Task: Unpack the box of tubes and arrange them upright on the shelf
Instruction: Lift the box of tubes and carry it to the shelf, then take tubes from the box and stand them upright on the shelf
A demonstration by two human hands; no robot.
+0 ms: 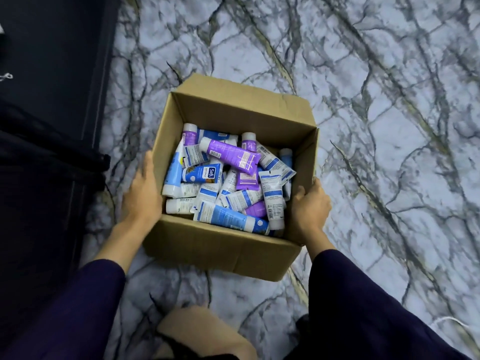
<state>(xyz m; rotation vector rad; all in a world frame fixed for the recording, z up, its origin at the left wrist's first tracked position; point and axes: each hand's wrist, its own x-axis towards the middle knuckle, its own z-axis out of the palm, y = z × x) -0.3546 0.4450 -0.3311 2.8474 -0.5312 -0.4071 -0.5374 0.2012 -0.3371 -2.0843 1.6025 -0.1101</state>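
Observation:
An open cardboard box point(218, 248) sits on a marble-patterned floor, in the middle of the head view. It holds a jumble of several tubes lying flat, blue-and-white ones point(226, 216) and purple ones point(230, 154), all with white caps. My left hand point(141, 193) lies flat against the box's left wall with straight fingers. My right hand point(310, 206) grips the right wall, its thumb hooked over the rim inside the box. Both forearms wear dark purple sleeves. No shelf is in view.
A dark piece of furniture or fabric point(49, 100) fills the left side, close to the box. A beige shape point(205, 333), perhaps my knee, shows at the bottom centre. The marble floor point(389, 126) stretches to the right and beyond the box.

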